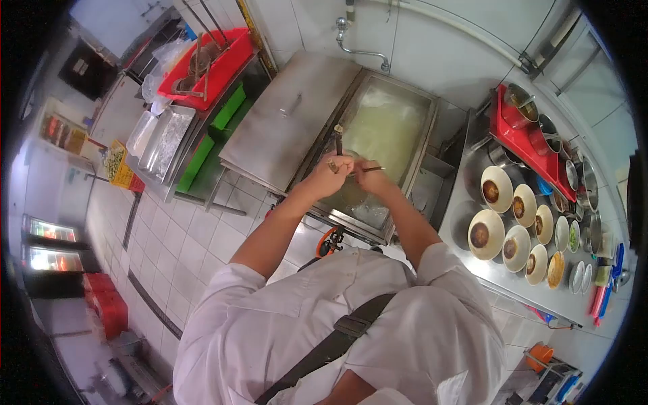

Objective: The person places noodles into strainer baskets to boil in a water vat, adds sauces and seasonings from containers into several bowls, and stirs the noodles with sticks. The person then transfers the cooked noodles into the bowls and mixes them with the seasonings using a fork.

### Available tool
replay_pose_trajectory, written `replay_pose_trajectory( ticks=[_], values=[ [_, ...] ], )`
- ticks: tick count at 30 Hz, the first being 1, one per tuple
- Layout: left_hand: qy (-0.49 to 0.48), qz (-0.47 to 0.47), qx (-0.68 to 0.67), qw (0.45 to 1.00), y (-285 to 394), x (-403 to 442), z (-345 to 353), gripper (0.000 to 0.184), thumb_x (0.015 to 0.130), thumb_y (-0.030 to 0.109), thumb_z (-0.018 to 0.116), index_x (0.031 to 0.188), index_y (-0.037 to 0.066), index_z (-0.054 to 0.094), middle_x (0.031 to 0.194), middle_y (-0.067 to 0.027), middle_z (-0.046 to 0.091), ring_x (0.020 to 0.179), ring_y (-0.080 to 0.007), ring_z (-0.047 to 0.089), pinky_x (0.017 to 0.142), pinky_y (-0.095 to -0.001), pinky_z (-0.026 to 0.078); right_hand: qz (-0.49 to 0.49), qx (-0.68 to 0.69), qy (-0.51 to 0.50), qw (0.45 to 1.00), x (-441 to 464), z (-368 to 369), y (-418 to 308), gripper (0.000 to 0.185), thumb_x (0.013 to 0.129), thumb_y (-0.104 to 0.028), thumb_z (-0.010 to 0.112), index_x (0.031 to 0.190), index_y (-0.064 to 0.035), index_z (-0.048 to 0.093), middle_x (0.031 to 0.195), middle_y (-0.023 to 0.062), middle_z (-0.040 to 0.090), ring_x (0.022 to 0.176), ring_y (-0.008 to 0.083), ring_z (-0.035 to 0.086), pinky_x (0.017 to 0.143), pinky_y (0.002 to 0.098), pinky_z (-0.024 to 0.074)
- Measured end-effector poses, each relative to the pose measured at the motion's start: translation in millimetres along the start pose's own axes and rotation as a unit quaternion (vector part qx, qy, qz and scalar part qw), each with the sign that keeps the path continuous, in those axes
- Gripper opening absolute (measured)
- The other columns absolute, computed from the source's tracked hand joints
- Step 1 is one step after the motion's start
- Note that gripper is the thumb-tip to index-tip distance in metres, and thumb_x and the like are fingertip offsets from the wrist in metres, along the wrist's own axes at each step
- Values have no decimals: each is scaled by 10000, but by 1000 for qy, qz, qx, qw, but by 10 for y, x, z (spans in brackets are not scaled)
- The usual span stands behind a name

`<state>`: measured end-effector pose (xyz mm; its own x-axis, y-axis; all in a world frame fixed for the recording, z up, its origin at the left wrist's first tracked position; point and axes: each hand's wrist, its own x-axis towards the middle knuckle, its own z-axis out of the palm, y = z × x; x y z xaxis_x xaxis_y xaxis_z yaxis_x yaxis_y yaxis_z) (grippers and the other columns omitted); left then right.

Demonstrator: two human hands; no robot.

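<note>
The left hand (329, 177) is clenched around a dark handle (339, 140); the right hand (371, 178), just beside it, grasps a thin stick (378, 168), both above the steel vat (423, 138) of cloudy water (385, 128).

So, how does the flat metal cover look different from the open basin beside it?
The metal cover is a closed, flat grey surface with a small handle, whereas the basin is open on top and shows pale, cloudy liquid. The left hand and right hand are over the basin; neither is over the cover. Both are metal and sit side by side.
</note>
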<state>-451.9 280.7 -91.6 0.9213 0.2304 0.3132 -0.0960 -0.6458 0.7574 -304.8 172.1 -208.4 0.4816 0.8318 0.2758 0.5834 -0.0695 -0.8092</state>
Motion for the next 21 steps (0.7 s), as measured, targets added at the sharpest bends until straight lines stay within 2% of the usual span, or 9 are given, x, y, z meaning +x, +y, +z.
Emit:
replay_pose_trajectory(
  ticks=[1, 5, 7, 8, 10, 13, 17, 19, 21],
  values=[
    [14, -8, 0, 1000, -28, -19, 35, 121, 811, -12, 434, 693, 0, 460, 704, -117, 453, 673, -273, 479, 621, -370, 393, 60, -10, -14, 998, -84, -152, -43, 217, 968, -191, 483, 837, -19, 499, 657, 233, 519, 552, 320, 527, 546, 426, 421],
    [3, -5, -17, 1000, -55, -46, -12, 110, 811, 3, 458, 702, 7, 475, 691, -146, 456, 688, -305, 473, 642, -400, 385, 110, 21, -49, 993, -459, -745, -405, 187, 963, -179, 485, 860, -25, 511, 668, 238, 532, 581, 355, 542, 561, 447, 428],
    [16, -13, -22, 1000, -80, -78, 2, 118, 809, 2, 448, 693, 3, 466, 690, -145, 455, 688, -302, 472, 638, -400, 382, 126, 90, -47, 987, -712, -913, -591, 144, 955, -150, 487, 882, -31, 521, 674, 240, 541, 607, 395, 545, 572, 456, 433],
    [16, -15, -22, 1000, -85, -73, 0, 118, 809, 2, 448, 693, 3, 466, 690, -145, 455, 688, -302, 472, 638, -400, 382, 127, 91, -49, 987, -715, -883, -587, 144, 955, -150, 487, 882, -31, 521, 674, 240, 541, 607, 395, 545, 572, 456, 433],
    [14, -22, -53, 998, -81, -59, 18, 119, 803, -7, 437, 689, 4, 469, 688, -143, 453, 698, -305, 472, 645, -404, 384, -5, -42, -140, 989, -799, -709, -566, 136, 953, -140, 495, 887, -24, 519, 680, 230, 546, 631, 402, 564, 578, 452, 438],
    [8, -6, -6, 1000, -45, 33, 36, 121, 796, -17, 429, 684, 3, 469, 678, -135, 444, 699, -298, 474, 658, -405, 393, -54, -53, -90, 993, -663, -99, -130, 138, 941, -129, 511, 882, -4, 516, 697, 231, 543, 656, 415, 567, 579, 453, 434],
    [-11, -37, 2, 999, -84, 24, 18, 117, 793, -21, 431, 688, 2, 476, 689, -138, 457, 708, -295, 487, 661, -405, 405, -63, 19, -129, 989, -758, -285, -381, 152, 939, -127, 516, 872, 8, 498, 696, 237, 539, 639, 418, 565, 569, 457, 429],
    [13, -31, -36, 999, -143, 0, -8, 109, 789, -24, 435, 689, -3, 474, 703, -139, 474, 709, -291, 501, 652, -402, 412, 20, -16, -122, 992, -828, -637, -538, 145, 945, -133, 508, 887, 0, 497, 679, 238, 542, 625, 430, 559, 562, 461, 431],
    [14, -33, -31, 999, -93, -27, -26, 124, 796, -25, 418, 682, -2, 461, 697, -115, 462, 695, -261, 489, 643, -371, 402, 40, 28, -156, 987, -889, -635, -480, 145, 948, -139, 506, 891, -6, 497, 678, 243, 543, 625, 437, 560, 563, 466, 432]
  ],
)
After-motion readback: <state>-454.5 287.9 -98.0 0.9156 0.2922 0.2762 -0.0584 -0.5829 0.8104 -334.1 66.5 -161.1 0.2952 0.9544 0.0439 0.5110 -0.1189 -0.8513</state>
